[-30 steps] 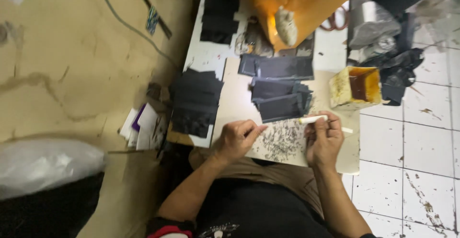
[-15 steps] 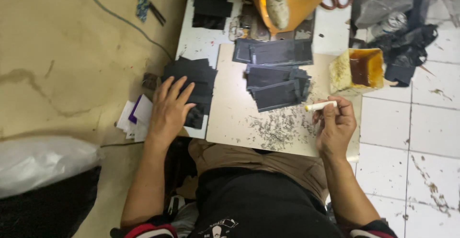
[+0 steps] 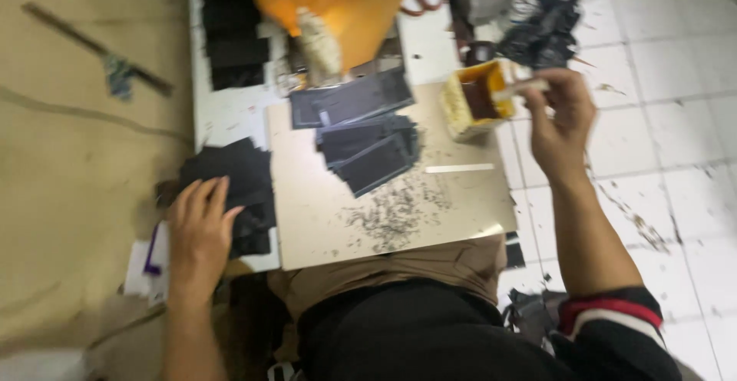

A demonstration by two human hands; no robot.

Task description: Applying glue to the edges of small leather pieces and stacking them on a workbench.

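My left hand (image 3: 199,235) lies flat, fingers spread, on a stack of black cut pieces (image 3: 238,185) at the left of the beige work board (image 3: 322,227). My right hand (image 3: 560,124) is raised at the right and grips a thin pale stick-like brush (image 3: 522,89) whose tip reaches into a yellow glue pot (image 3: 472,101) with dark contents. More black pieces (image 3: 368,151) are fanned out on the board's upper middle. A smear of dark specks (image 3: 391,212) marks the board near me.
A white strip (image 3: 459,168) lies on the board. Black pieces (image 3: 234,36) line a white panel at top left. An orange object (image 3: 345,5) and dark crumpled bags (image 3: 537,36) sit at the top. White tiled floor (image 3: 675,158) lies right, tan floor (image 3: 77,158) left.
My right hand has lifted from the board's near edge up to the glue pot with the stick. My left hand stays on the black stack. The view has shifted.
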